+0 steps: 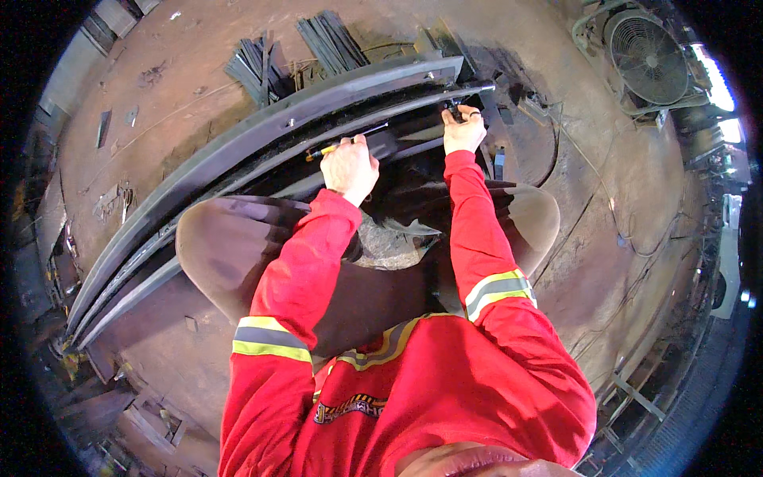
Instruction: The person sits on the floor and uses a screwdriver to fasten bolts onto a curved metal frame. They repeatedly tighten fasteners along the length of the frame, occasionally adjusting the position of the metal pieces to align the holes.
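My left hand (350, 167) is closed around a slim tool with a yellow-and-black handle (319, 153). A thin bright shaft, seemingly part of it, sticks out past the fingers, rather like a screwdriver. Farther right, my right hand (463, 129) is closed on a small dark piece (455, 106) by the right end of a long metal rail (350, 123); its kind is too dark to make out. Both hands are over long dark steel beams (230, 131), which lie across in front of my knees and look curved in this view.
Bundles of dark flat metal bars (332, 42) lie beyond the beams. A large caged fan (648, 56) stands at the far right. A cable (608, 191) trails over the reddish floor at right. Metal scraps (163, 421) lie at the lower left.
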Available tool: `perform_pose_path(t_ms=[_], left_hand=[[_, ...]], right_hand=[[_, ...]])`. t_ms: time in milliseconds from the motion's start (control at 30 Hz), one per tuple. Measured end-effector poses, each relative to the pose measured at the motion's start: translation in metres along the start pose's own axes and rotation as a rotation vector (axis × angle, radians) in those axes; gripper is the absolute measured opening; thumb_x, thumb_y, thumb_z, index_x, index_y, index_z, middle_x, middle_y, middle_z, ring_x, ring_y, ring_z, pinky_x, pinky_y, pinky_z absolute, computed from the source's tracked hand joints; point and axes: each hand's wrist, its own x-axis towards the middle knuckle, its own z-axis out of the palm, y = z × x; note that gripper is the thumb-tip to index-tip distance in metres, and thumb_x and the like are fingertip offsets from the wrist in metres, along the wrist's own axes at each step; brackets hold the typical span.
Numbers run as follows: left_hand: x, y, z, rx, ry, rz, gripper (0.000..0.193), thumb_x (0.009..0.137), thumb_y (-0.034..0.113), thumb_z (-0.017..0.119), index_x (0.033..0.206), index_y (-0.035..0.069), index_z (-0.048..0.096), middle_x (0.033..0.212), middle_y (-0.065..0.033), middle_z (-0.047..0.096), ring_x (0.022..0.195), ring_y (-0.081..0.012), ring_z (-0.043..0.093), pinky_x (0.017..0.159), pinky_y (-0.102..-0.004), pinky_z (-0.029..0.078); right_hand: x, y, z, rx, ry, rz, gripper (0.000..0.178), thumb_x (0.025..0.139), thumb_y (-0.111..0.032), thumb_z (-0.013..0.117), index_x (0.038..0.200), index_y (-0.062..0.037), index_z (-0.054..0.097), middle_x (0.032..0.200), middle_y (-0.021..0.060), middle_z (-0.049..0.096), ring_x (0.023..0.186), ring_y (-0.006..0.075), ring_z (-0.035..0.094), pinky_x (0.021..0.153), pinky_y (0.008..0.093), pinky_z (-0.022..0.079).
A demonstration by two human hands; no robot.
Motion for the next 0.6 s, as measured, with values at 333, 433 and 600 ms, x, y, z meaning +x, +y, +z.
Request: perform_pose_path(t_ms=[333,433,600], left_hand=[[-0.007,-0.006,-0.036,-0.375,0.171,0.036,0.019,0.076,0.018,0.066,0.091,0.006,0.063,0.065,-0.0076,0.062,0.065,-0.0269,0.064,0.06,-0.0382,0.05],[-0.009,-0.004,-0.027,-0.441,0.125,0.103,0.019,0.077,0.018,0.065,0.092,0.006,0.063,0.064,-0.0086,0.061,0.064,-0.0263,0.063,0.06,-0.0371,0.05],[0.004,0.023,0.01,-0.797,-0.18,0.089,0.02,0.08,0.021,0.065,0.089,0.003,0.066,0.075,-0.0116,0.066,0.069,-0.0197,0.065,0.067,-0.0321,0.051]], right_hand=[[0.031,0.03,-0.008,0.047,-0.258,-0.186,0.026,0.074,-0.022,0.075,0.078,0.0023,0.067,0.068,0.0128,0.067,0.066,0.0236,0.065,0.085,0.0346,0.047],[0.048,0.014,-0.028,0.209,-0.654,0.037,0.026,0.081,-0.024,0.072,0.077,0.001,0.069,0.069,0.0041,0.068,0.059,0.0074,0.053,0.065,0.0267,0.044],[0.065,0.017,-0.03,0.153,-0.805,-0.038,0.032,0.084,-0.032,0.067,0.079,-0.001,0.07,0.067,0.0042,0.068,0.061,0.0104,0.059,0.061,0.0284,0.045]])
